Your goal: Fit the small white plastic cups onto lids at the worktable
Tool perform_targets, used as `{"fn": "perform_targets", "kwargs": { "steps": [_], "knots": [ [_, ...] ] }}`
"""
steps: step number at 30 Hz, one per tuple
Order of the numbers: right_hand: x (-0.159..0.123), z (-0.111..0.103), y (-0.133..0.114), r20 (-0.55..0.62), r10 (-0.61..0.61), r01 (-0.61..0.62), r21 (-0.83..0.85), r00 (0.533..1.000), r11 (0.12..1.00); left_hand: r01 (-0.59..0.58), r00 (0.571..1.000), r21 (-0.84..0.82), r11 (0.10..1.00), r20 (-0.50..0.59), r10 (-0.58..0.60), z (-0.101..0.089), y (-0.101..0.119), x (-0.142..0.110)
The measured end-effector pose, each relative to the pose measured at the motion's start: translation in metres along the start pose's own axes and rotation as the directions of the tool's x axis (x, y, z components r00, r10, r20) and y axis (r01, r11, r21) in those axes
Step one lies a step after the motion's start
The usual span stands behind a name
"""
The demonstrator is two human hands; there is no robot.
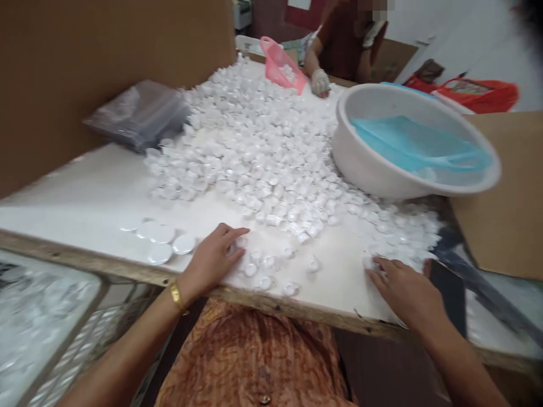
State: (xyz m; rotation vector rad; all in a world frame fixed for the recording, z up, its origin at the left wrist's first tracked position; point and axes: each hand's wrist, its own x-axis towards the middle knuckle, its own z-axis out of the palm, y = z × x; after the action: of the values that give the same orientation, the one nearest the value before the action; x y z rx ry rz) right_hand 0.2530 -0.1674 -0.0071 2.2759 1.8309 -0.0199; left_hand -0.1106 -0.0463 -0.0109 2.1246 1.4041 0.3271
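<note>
A big heap of small white plastic caps (263, 152) covers the white table (93, 192). My left hand (214, 257) lies flat near the front edge, fingers stretched out over a few loose caps (258, 271). My right hand (403, 285) rests palm down at the front right, fingertips touching caps at the heap's edge. A few larger flat white discs (159, 240) lie left of my left hand.
A white basin (373, 164) holding a light blue scoop (416, 147) stands at the right. A pink basket (282, 62) and another person's gloved hand (320, 82) are at the far end. A dark plastic bag (138, 113) lies at the left. Brown cardboard (509, 192) stands at the right.
</note>
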Motion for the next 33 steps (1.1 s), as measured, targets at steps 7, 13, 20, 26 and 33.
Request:
{"fn": "perform_targets", "kwargs": {
  "steps": [7, 13, 20, 26, 33],
  "knots": [
    [0.012, -0.056, -0.052, -0.109, 0.151, -0.081, 0.483, 0.983, 0.872, 0.083, 0.987, -0.296, 0.951, -0.106, -0.119, -0.008, 0.003, -0.006],
    [0.045, -0.087, -0.172, 0.054, -0.378, 0.107, 0.914, 0.924, 0.392, 0.139, 0.965, -0.417, 0.898, -0.145, -0.217, -0.006, 0.0, -0.007],
    [0.074, -0.061, -0.225, 0.095, -0.428, 0.108, 0.898, 0.899, 0.426, 0.19, 0.963, -0.518, 0.834, -0.069, -0.262, -0.008, 0.0, -0.004],
    [0.078, -0.052, -0.227, 0.079, -0.434, 0.184, 0.828, 0.897, 0.53, 0.225, 0.962, -0.468, 0.855, -0.034, -0.272, -0.002, -0.003, -0.003],
    [0.077, -0.051, -0.224, 0.021, -0.468, 0.274, 0.788, 0.883, 0.552, 0.279, 0.956, -0.372, 0.886, 0.015, -0.295, -0.006, 0.0, 0.004]
  ]
}}
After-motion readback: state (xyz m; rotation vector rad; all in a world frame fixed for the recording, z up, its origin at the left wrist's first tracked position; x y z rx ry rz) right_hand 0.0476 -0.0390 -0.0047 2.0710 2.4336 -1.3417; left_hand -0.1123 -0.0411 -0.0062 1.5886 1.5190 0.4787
